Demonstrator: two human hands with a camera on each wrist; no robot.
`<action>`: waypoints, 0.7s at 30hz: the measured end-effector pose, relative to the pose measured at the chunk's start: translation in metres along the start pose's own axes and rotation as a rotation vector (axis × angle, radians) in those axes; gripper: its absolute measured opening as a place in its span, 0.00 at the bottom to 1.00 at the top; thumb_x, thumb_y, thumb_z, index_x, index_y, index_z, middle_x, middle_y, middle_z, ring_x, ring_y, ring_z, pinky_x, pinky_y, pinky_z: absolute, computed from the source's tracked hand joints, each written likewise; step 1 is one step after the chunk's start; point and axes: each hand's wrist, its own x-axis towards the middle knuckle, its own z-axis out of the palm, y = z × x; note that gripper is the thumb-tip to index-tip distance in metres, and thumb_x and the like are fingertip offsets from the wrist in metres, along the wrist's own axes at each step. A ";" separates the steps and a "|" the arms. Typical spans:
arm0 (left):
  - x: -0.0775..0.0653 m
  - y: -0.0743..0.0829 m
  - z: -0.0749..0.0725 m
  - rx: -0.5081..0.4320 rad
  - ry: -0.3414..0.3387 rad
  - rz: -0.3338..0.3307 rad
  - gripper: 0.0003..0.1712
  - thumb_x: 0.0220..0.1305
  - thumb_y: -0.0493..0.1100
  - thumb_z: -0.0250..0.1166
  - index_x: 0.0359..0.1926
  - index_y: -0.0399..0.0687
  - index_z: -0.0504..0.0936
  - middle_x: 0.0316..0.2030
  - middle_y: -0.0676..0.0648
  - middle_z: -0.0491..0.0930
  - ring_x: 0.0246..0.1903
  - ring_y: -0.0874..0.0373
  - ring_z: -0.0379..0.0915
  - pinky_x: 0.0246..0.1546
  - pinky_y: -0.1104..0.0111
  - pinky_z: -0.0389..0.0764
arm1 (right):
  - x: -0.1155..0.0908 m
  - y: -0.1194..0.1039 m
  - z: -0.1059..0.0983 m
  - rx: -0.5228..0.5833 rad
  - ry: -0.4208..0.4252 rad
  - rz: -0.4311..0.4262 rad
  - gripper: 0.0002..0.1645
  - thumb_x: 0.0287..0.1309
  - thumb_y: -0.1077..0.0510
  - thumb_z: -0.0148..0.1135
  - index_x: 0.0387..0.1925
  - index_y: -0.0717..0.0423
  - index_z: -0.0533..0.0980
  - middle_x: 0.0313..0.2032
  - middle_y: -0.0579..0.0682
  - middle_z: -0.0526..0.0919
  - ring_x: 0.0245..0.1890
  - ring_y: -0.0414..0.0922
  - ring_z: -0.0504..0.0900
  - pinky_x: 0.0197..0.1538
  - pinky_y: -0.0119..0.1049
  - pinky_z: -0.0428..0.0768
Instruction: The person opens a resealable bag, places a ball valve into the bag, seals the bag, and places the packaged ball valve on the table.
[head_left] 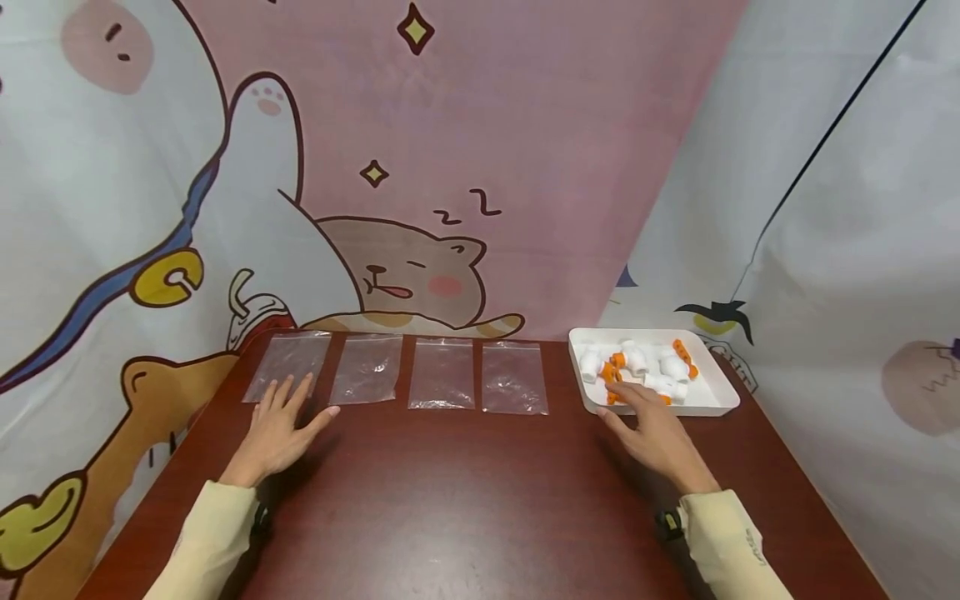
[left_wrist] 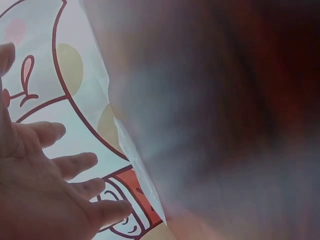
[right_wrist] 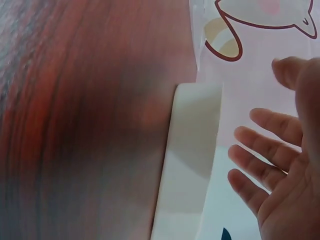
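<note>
My left hand [head_left: 276,433] hovers with spread fingers at the near edge of the leftmost clear zip bag [head_left: 288,367]. In the left wrist view that hand [left_wrist: 55,175] holds nothing. Three more zip bags, a second [head_left: 366,368], a third [head_left: 442,373] and a fourth [head_left: 514,377], lie flat in a row to its right. My right hand [head_left: 654,429] is over the near left rim of a white tray [head_left: 712,404], fingers extended and empty. Inside the tray are several white rounded pieces [head_left: 634,357] and orange pieces [head_left: 684,352], partly hidden by the fingers.
The dark red-brown table [head_left: 465,500] ends at a cartoon-printed cloth [head_left: 540,167] behind it. More printed cloth [head_left: 840,250] hangs along the right side. Each wrist wears a dark band, the right one [head_left: 670,523] just below the sleeve cuff.
</note>
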 end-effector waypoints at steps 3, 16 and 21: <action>0.007 -0.003 -0.002 0.002 0.009 0.009 0.55 0.69 0.72 0.56 0.80 0.40 0.52 0.76 0.23 0.49 0.76 0.22 0.37 0.69 0.25 0.46 | 0.003 0.001 0.004 0.002 0.023 -0.017 0.31 0.69 0.47 0.64 0.67 0.59 0.74 0.65 0.63 0.76 0.68 0.64 0.70 0.68 0.66 0.69; 0.041 -0.019 -0.015 0.020 -0.023 -0.008 0.47 0.75 0.62 0.55 0.78 0.32 0.54 0.74 0.21 0.52 0.74 0.21 0.40 0.67 0.24 0.52 | 0.011 0.003 0.016 -0.017 0.145 -0.093 0.12 0.61 0.59 0.70 0.45 0.59 0.86 0.46 0.56 0.87 0.51 0.57 0.81 0.53 0.58 0.81; 0.052 -0.023 -0.017 0.043 -0.032 -0.027 0.46 0.76 0.60 0.54 0.77 0.29 0.54 0.72 0.19 0.52 0.73 0.20 0.41 0.68 0.26 0.52 | 0.013 0.002 0.020 -0.029 0.145 -0.067 0.09 0.61 0.60 0.71 0.43 0.58 0.87 0.44 0.55 0.88 0.48 0.56 0.81 0.51 0.57 0.81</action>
